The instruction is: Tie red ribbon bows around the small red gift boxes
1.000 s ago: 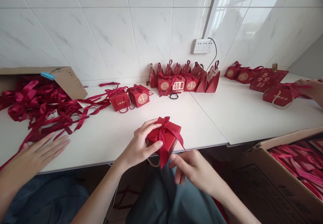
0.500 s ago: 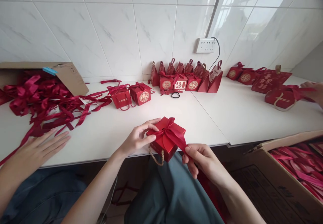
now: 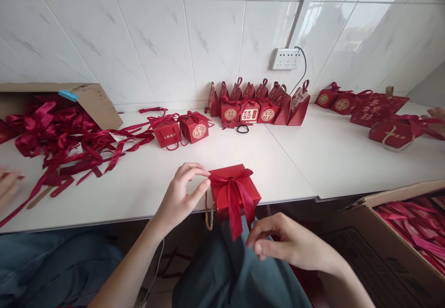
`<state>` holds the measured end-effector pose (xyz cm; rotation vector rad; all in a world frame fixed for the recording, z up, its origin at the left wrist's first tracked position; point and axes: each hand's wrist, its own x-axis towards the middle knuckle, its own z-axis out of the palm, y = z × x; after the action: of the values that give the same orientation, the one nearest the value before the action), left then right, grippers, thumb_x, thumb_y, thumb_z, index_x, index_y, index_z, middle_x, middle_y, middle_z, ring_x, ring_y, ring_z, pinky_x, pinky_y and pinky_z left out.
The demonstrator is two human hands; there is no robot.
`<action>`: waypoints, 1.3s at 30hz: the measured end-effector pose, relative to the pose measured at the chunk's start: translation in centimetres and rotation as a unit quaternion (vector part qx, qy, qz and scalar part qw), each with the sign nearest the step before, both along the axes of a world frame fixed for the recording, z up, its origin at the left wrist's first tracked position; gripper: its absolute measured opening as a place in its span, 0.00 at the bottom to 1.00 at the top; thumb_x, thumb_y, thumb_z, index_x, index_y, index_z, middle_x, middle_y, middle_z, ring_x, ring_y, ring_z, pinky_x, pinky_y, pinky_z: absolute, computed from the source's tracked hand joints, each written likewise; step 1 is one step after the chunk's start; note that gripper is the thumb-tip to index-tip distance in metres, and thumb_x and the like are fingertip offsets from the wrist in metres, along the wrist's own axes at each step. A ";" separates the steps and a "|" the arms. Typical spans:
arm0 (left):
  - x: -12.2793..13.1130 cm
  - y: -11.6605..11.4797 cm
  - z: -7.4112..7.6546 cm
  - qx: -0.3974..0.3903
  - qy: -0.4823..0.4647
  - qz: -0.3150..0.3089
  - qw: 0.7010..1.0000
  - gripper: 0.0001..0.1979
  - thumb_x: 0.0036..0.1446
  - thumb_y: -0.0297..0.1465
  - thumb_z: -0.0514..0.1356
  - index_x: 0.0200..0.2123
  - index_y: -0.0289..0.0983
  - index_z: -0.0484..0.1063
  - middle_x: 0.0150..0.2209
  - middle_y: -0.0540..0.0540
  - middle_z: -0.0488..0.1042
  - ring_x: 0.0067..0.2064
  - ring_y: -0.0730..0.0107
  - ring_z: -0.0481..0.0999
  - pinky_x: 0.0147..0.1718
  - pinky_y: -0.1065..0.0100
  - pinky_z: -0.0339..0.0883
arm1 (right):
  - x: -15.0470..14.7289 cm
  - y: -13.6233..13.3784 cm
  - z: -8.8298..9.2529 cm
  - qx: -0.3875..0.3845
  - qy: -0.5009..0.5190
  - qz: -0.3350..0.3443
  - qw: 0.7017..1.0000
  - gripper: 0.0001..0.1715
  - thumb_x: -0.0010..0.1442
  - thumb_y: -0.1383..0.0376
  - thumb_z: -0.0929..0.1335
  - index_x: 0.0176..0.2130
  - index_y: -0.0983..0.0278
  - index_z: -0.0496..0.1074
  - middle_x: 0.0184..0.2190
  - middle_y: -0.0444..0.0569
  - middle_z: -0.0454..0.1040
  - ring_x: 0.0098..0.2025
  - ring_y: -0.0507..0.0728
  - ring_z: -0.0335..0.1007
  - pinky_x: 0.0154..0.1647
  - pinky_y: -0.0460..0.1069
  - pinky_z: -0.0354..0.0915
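A red gift box (image 3: 222,171) with a red ribbon bow (image 3: 234,185) on its lid sits at the table's front edge. Two ribbon tails hang down its near side, and a twisted gold cord handle (image 3: 209,215) droops at its left. My left hand (image 3: 181,190) is open, its thumb and fingertips at the box's left corner by the bow loop; whether they touch it I cannot tell. Below and right of the box, over my lap, my right hand (image 3: 281,243) is open with loosely bent fingers and holds nothing.
Ribbons (image 3: 69,136) spill from a cardboard box (image 3: 99,106) at left. Two finished boxes (image 3: 179,129) and a row of red boxes (image 3: 250,111) stand behind. An open carton (image 3: 368,234) is at right. Other people's hands (image 3: 7,187) show at both sides.
My right hand has let go of the ribbon tail and drawn back down. My left fingers have come off the bow to the box's left corner. The box has turned; both tails now hang forward.
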<state>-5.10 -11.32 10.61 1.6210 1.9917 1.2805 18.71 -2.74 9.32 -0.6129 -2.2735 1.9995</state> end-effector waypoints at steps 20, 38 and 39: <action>0.8 0.8 2.1 -0.109 -0.334 -0.100 0.931 0.10 0.52 0.38 0.60 0.31 0.37 0.66 0.23 0.55 0.62 0.19 0.82 0.57 0.16 0.76 0.48 | -5.7 5.0 1.8 0.168 0.068 -0.221 0.958 0.20 0.55 0.50 0.65 0.29 0.64 0.69 0.24 0.45 0.69 0.25 0.51 0.60 0.26 0.47 0.58; 0.1 0.9 1.4 -0.097 -0.203 -0.088 0.970 0.08 0.57 0.36 0.56 0.34 0.37 0.67 0.30 0.53 0.67 0.15 0.86 0.62 0.16 0.75 0.54 | -2.5 -1.6 1.1 0.473 0.196 -0.172 0.842 0.15 0.58 0.56 0.68 0.42 0.61 0.68 0.35 0.51 0.71 0.38 0.58 0.68 0.37 0.51 0.64; 0.0 0.8 1.4 -0.101 -0.203 -0.103 0.969 0.08 0.57 0.36 0.56 0.34 0.37 0.67 0.30 0.53 0.66 0.16 0.85 0.61 0.16 0.76 0.55 | -2.6 -2.1 0.8 0.536 0.216 -0.134 0.805 0.16 0.57 0.58 0.69 0.45 0.62 0.68 0.39 0.53 0.72 0.44 0.60 0.68 0.41 0.52 0.64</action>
<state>-5.06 -10.53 12.02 1.3050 1.6038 1.1742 16.15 -4.87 10.09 -0.2683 -2.3240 0.4259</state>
